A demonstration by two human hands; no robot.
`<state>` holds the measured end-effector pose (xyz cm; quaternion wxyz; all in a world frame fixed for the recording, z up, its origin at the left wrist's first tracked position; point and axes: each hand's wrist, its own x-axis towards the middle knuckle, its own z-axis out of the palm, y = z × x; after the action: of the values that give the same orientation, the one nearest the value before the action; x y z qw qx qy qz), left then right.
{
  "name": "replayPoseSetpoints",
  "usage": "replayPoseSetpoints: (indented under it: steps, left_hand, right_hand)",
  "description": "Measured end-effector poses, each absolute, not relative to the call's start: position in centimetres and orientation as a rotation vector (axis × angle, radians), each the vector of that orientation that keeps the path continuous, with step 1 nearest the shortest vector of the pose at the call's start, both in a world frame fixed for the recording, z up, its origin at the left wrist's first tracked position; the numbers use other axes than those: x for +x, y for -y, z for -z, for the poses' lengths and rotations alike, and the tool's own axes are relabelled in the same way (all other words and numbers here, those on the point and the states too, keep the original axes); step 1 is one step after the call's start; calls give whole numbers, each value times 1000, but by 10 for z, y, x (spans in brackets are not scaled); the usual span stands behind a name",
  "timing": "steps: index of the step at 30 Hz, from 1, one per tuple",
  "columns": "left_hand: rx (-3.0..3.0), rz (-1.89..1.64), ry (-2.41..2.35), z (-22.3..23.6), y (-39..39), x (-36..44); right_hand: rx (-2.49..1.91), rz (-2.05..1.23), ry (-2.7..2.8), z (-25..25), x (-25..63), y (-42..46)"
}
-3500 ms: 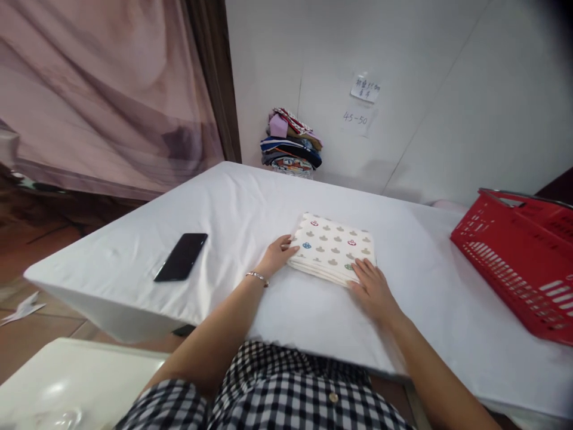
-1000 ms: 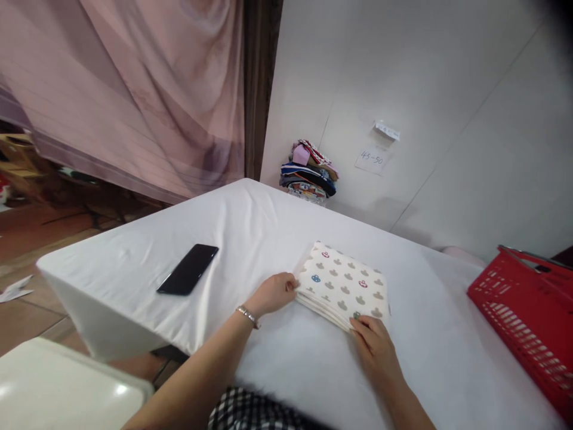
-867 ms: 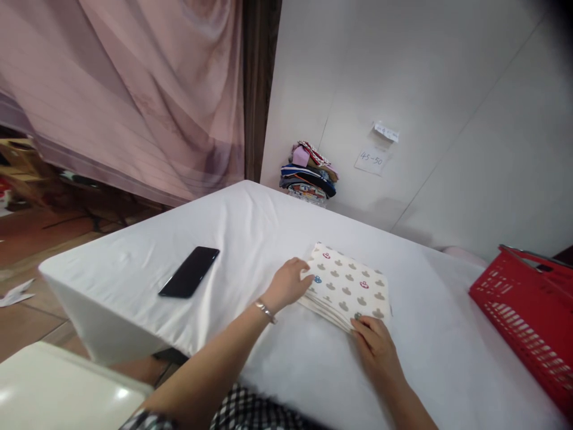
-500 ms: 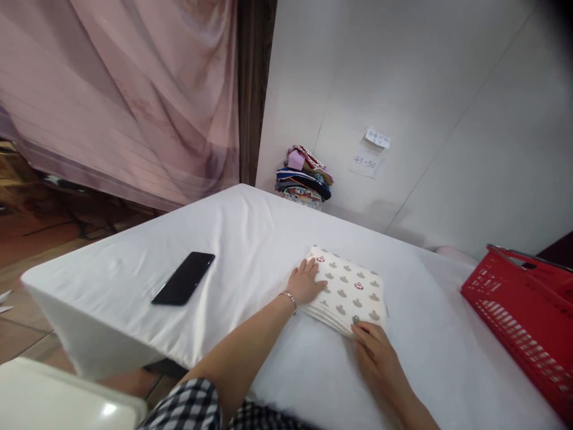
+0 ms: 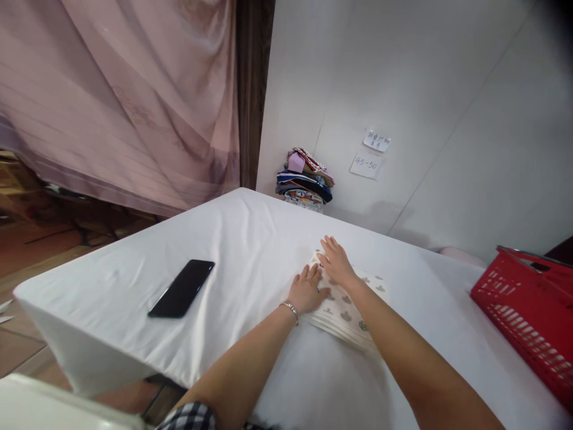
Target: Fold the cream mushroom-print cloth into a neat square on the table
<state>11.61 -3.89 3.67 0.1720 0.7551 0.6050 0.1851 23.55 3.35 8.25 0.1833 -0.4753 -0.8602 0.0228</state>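
Note:
A folded cream cloth (image 5: 347, 310) printed with small grey, red and blue shapes lies on the white-covered table (image 5: 250, 239). My left hand (image 5: 307, 290), with a bracelet at the wrist, rests flat on the cloth's left edge, fingers stretched out. My right hand (image 5: 335, 264) lies flat on the far left corner of the cloth, just beyond the left hand, fingers spread. My right forearm crosses over the cloth and hides part of it. Neither hand grips anything.
A black phone (image 5: 181, 287) lies on the table to the left. A red plastic basket (image 5: 528, 310) stands at the right edge. A stack of folded colourful clothes (image 5: 305, 178) sits at the far side against the white wall, below two paper notes (image 5: 370, 154). A pink curtain (image 5: 120, 101) hangs left.
My right hand left the near right corner of the cloth and reached across to its far left corner. My left hand slid a little further onto the cloth.

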Motion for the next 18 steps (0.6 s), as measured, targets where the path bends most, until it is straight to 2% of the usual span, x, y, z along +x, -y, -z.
replayPoseSetpoints:
  steps: [3, 6, 14, 18]
  left_hand:
    - [2131, -548, -1716, -37, 39, 116]
    - [2113, -549, -1727, -38, 39, 116]
    - [2128, -521, -1724, -38, 39, 117]
    - [2134, -525, -1726, -35, 37, 115]
  right_hand:
    - [-1604, -258, 2521, -58, 220, -54]
    - [-1658, -371, 2538, -39, 221, -64]
    - [-1602, -383, 2569, -44, 228, -57]
    - [-1549, -284, 2626, -50, 270, -34]
